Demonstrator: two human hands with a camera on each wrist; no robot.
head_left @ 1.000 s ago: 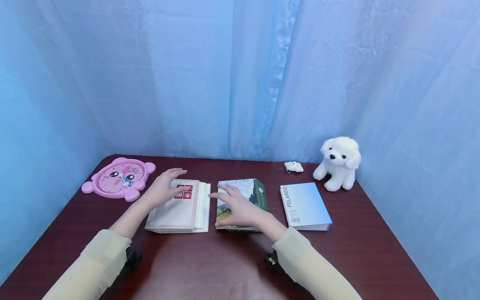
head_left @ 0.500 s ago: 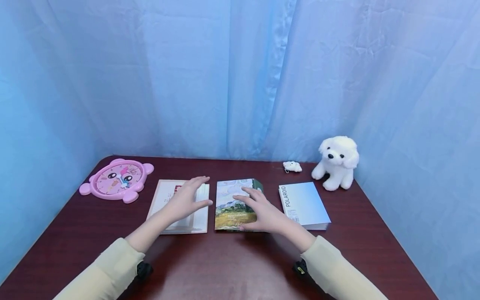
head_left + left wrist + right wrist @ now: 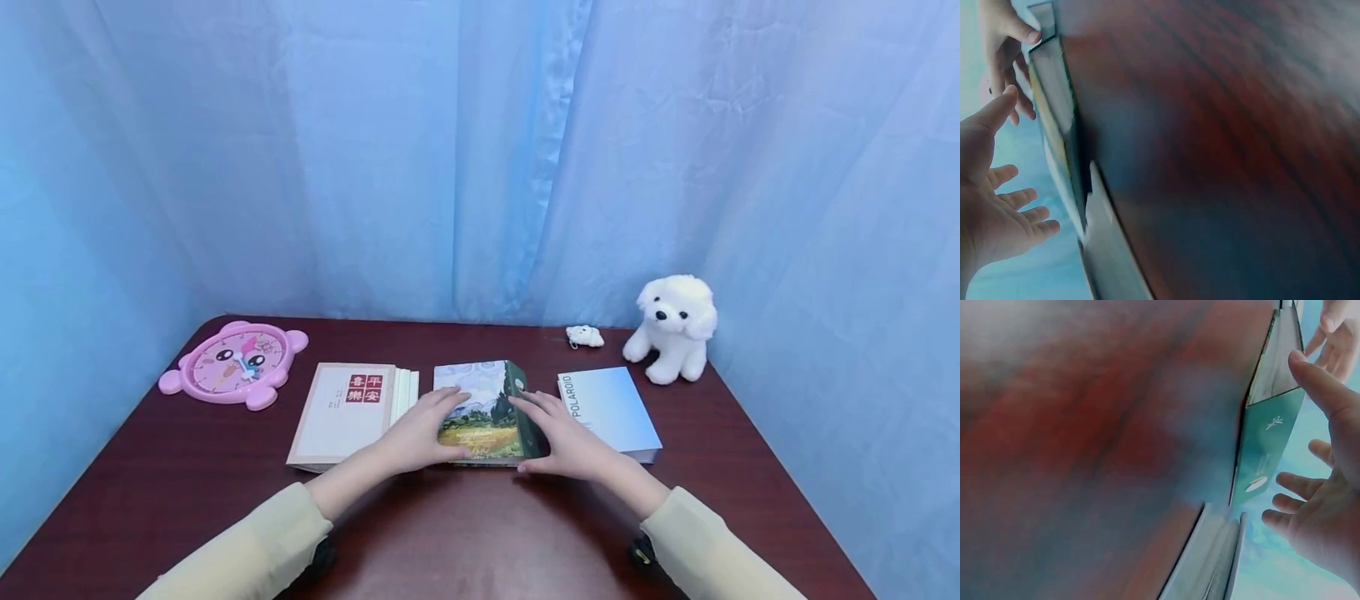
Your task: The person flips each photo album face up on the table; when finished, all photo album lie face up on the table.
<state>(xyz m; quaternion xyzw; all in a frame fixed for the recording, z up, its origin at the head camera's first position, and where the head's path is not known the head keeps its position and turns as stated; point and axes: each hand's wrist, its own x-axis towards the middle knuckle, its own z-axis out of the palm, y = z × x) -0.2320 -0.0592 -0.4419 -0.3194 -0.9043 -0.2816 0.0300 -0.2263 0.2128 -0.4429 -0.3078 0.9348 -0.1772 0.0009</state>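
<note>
Fingers spread, the left hand (image 3: 422,435) and right hand (image 3: 567,439) flank the album (image 3: 483,417) at lower centre, gripping nothing; probably stiff-covered and fairly weighty, it suits holding by both side edges.

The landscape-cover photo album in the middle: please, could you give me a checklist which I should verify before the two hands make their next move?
1. Photo album closed and flat on the table: ok.
2. Left hand at its left side: ok.
3. Right hand at its green spine side: ok.
4. Both hands gripping it: not ok, the fingers are open.
5. Right hand free of the POLAROID album: cannot tell; they overlap in the head view.
</note>
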